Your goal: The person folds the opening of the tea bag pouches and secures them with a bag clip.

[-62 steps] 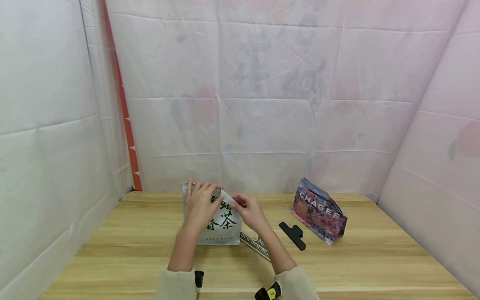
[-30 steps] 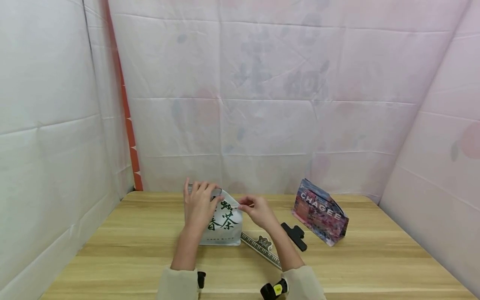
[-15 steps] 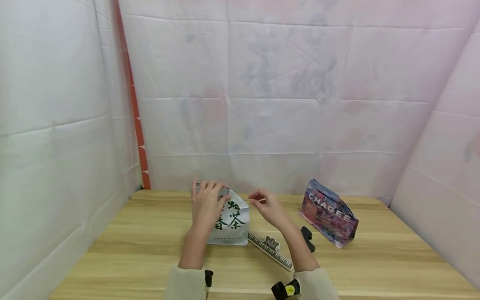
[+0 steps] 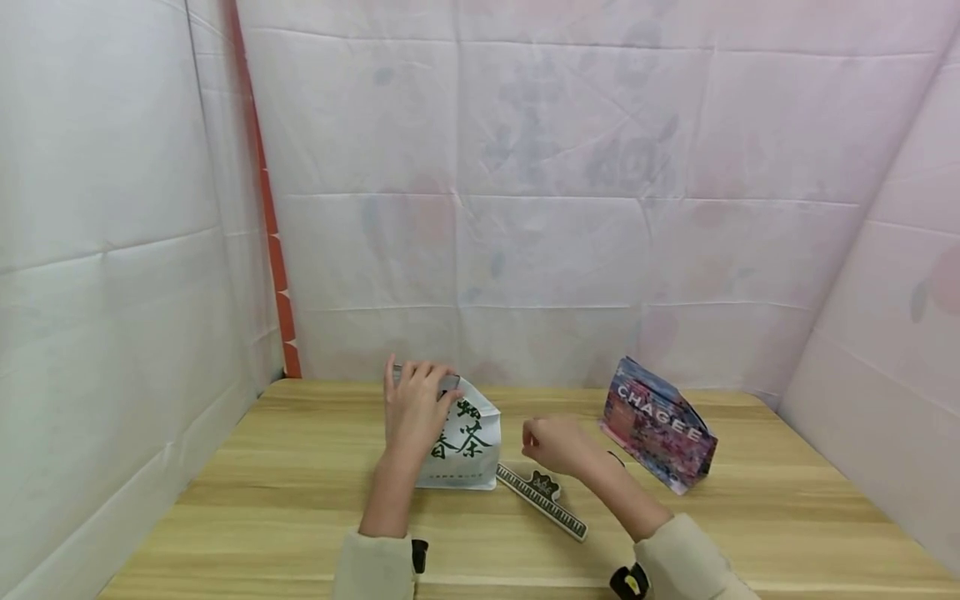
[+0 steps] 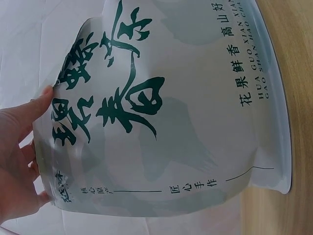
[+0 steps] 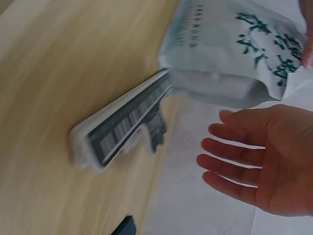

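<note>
A pale tea pouch (image 4: pixel 468 458) with large green characters stands upright on the table. Its top edge is pinched by my left hand (image 4: pixel 416 408), thumb on the front face and fingers behind, as the left wrist view shows on the pouch (image 5: pixel 190 127). My right hand (image 4: pixel 558 443) is off the pouch, in the air to its right, holding nothing; in the right wrist view this hand (image 6: pixel 264 156) has its fingers loosely extended. Below it lies a long bag clip (image 4: pixel 543 502) with a piano-key pattern and a dark bear-shaped grip, one end right at the pouch's lower corner.
A colourful CHAGEE bag (image 4: pixel 658 427) stands at the right. A black clip (image 6: pixel 126 226) lies between it and the piano-key clip, mostly hidden behind my right forearm in the head view. White cloth walls (image 4: pixel 540 250) enclose the wooden table (image 4: pixel 300 500) behind and at the sides.
My right hand has let go of the pouch's top right corner and moved right and down toward the piano-key clip. My left hand keeps its pinch. The head view has turned slightly left.
</note>
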Motion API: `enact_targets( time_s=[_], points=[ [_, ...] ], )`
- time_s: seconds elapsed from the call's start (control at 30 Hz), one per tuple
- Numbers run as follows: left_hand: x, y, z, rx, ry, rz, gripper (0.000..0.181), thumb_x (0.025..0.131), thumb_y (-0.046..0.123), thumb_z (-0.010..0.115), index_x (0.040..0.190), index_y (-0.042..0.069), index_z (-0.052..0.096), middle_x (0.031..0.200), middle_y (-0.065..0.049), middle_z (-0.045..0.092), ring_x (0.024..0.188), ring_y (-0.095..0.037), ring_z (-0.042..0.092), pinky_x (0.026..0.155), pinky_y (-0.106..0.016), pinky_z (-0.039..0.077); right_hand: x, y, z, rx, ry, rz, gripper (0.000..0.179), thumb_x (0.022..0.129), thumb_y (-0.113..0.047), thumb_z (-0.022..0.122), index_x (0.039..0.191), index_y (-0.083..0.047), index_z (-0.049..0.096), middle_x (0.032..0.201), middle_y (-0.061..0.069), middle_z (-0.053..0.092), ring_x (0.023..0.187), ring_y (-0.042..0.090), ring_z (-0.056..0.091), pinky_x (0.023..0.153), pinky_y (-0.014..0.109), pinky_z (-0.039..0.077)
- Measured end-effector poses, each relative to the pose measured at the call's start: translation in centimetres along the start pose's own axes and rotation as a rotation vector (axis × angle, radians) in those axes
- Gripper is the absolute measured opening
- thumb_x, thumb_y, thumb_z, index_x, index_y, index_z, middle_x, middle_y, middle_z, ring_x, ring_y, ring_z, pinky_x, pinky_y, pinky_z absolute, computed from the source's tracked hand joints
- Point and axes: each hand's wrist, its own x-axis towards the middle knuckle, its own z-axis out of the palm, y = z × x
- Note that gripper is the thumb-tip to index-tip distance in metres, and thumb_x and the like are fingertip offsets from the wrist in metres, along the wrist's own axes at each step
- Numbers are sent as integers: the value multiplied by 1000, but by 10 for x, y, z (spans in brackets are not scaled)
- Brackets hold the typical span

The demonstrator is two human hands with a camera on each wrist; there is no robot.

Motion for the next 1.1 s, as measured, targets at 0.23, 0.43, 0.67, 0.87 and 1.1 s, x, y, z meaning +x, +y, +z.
enact_targets(
  time_s=[0.23,0.43,0.67,0.87,1.1],
  points=[
    [0,-1,0,-5,4,0,28,77,31,73,102,18,66,103,0,62,107,-22,48,108,-41,-2,-13,8,14,-15,-154,80,22,79,-27,73,77,-9,59,69,-2,54,61,15,51,56,35,44],
    [0,-1,1,7,-2,3,28,78,32,72,103,19,66,104,1,62,107,-22,48,108,-42,-2,-18,12,20,29,-182,18,28,77,-24,75,69,-11,51,62,-4,45,57,11,40,50,29,34],
    [0,-1,2,0,6,5,28,78,31,72,102,19,66,103,1,62,107,-22,47,108,-41,-3,-16,14,21,160,-212,96,27,77,-15,75,75,-8,49,65,0,46,58,14,41,52,31,35],
    [0,0,1,-2,2,8,28,78,31,72,102,19,66,102,1,62,107,-21,47,108,-40,-3,-14,16,20,216,-213,156,25,76,-11,75,90,-2,56,75,5,53,66,20,51,59,38,45],
    [-1,-1,0,-4,9,9,28,78,31,72,102,19,66,102,1,62,107,-22,47,108,-40,-2,-15,16,12,220,-135,117,12,75,-2,70,82,-2,61,74,2,55,66,17,51,60,37,45]
  ],
)
